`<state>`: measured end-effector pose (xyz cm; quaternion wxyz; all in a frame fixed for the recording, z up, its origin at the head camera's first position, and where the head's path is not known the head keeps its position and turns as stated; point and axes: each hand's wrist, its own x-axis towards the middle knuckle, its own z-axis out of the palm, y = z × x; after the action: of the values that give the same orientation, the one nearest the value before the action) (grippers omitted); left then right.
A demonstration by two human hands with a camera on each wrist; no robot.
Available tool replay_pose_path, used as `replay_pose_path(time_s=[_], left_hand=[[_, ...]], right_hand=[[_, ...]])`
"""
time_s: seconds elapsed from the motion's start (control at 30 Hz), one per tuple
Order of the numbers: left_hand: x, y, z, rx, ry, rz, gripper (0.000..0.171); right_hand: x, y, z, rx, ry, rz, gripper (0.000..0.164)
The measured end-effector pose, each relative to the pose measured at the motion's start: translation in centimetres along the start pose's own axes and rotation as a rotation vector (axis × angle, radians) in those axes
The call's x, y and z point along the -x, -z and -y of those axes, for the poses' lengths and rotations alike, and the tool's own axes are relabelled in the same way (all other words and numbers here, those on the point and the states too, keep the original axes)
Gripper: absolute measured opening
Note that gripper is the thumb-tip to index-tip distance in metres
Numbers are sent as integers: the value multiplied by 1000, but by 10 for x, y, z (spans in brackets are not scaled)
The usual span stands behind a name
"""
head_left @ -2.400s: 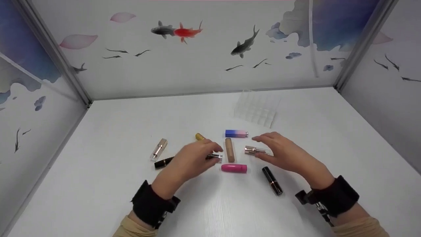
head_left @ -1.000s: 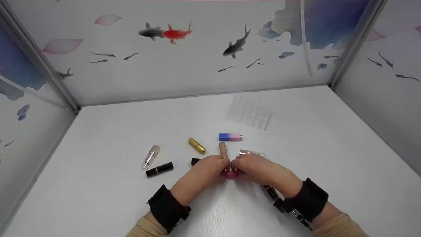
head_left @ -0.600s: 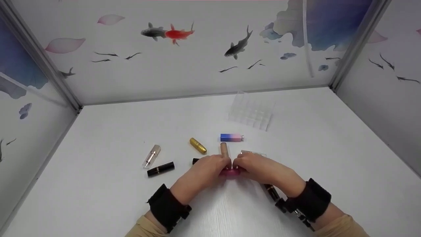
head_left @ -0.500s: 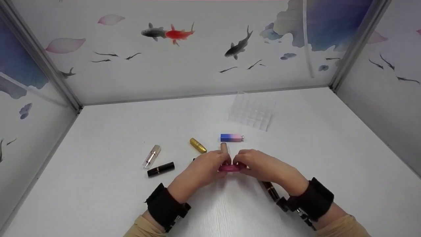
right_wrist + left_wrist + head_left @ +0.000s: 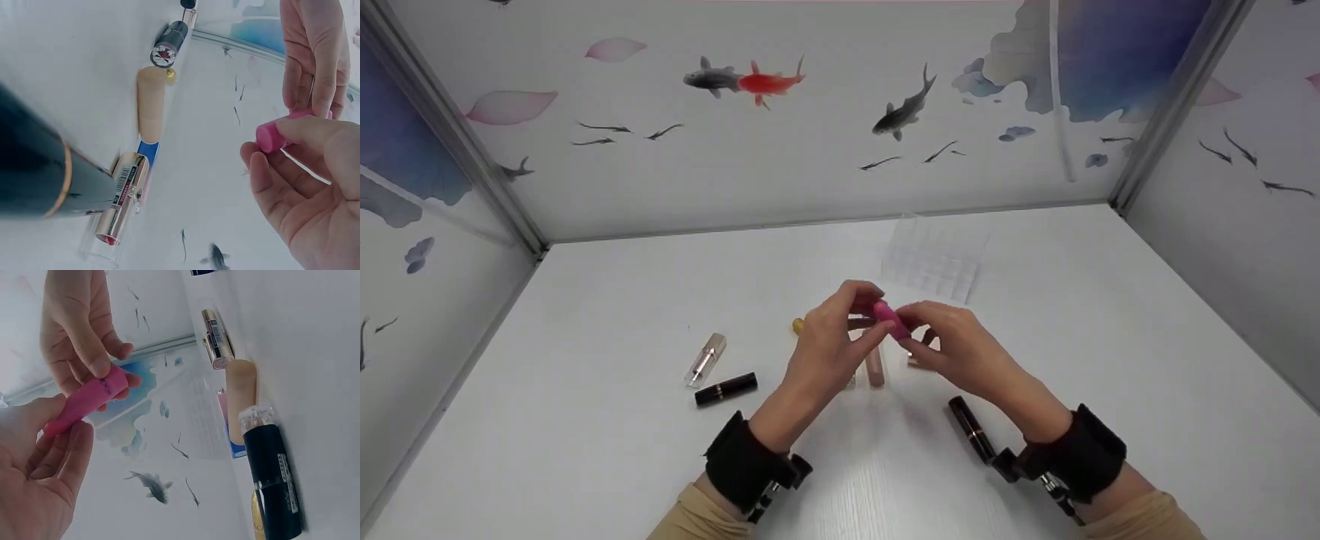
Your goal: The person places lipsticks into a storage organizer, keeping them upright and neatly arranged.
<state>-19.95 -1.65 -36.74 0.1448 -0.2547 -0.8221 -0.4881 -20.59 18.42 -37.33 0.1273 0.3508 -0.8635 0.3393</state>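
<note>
Lying farthest left on the white table [image 5: 585,375], a clear-and-gold lipstick [image 5: 706,360] slants beside a black lipstick [image 5: 726,390], both well apart from the hands. Next comes a gold tube [image 5: 797,325], mostly hidden behind the left hand [image 5: 829,345]. That hand's thumb and fingers are bent around one end of the pink tube [image 5: 891,320], pinching it, with the thumb on the side toward the person. The tube is off the table, between the two hands, directly right of the left fingers and directly left of the right ones. The relation that seems to matter most is its long axis: it bridges the two grips, slanting in the head view from upper left, at the left fingertips, to lower right, at the right thumb. Both hands touch it, so neither is nearer. Below it, on the table, lies a beige tube [image 5: 874,367], its length pointing away from the person; the left wrist view shows a black tube with a clear end [image 5: 274,478] close by. Farther right, the right hand [image 5: 964,345] pinches the pink tube's other end between thumb and curled fingers. Behind and beneath that hand is a gold lipstick with a clear cap [image 5: 129,160], partly covered in the head view. Rightmost, another black tube [image 5: 971,429] lies slanted near the right wrist.
</note>
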Motion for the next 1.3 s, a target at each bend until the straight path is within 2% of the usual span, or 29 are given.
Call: replay_pose_path(time_s=[0.2, 0.33, 0.53, 0.7, 0.8, 1.07, 1.2, 1.3], left_hand=[[-16, -19, -6, 99, -17, -90, 31], [-26, -31, -9, 112, -38, -134, 30], [-38, -46, -11, 121, -41, -168, 28], [-49, -57, -13, 142, -36, -181, 27], [-54, -63, -14, 129, -31, -159, 29], [-60, -76, -10, 22, -13, -25, 39], [-66, -83, -6, 20, -20, 10, 41], [-70, -90, -3, 35, 9, 55, 46]], right_hand=[[-3, 9, -1, -3, -55, -113, 30], [-6, 18, -2, 12, -85, -190, 32], [-10, 30, -5, 16, -114, -289, 35], [-12, 38, -12, 53, -150, -321, 40], [-13, 44, -17, 85, -176, -336, 42], [-17, 55, -36, 168, -202, -376, 34], [-18, 57, -49, 175, -217, -394, 32], [-17, 56, -59, 186, -231, -411, 30]])
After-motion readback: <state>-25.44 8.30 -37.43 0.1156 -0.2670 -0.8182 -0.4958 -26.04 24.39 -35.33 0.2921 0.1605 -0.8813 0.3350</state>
